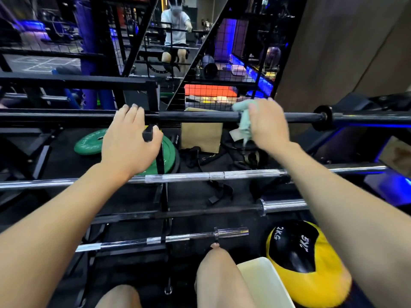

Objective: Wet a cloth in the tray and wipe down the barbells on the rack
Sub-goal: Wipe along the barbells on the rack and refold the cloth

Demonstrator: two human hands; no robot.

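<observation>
We're crouched at the barbell rack, both arms out over it. Our right hand grips a pale green cloth, fingers curled over the top black barbell w/ the cloth bunched between palm and bar; a loose end of cloth hangs below the bar. Our left hand is on the same bar further left, fingertips over the bar, thumb against the black upright post of the rack. Hands are well apart along the bar.

Below that bar, nearer us, lie 3 more: a chrome knurled barbell passing under both forearms, a dark bar w/ chrome sleeve, and a short chrome bar lowest.

The white tray sits at bottom, just right of our bare knee and touching or nearly touching a yellow-and-black 2KG medicine ball; can't tell what's in the tray from here.

On the floor behind the rack: green weight plates, a brown cardboard box, black straps. A mirror ahead shows the person in a white tee reflected, both hands on a bar.
</observation>
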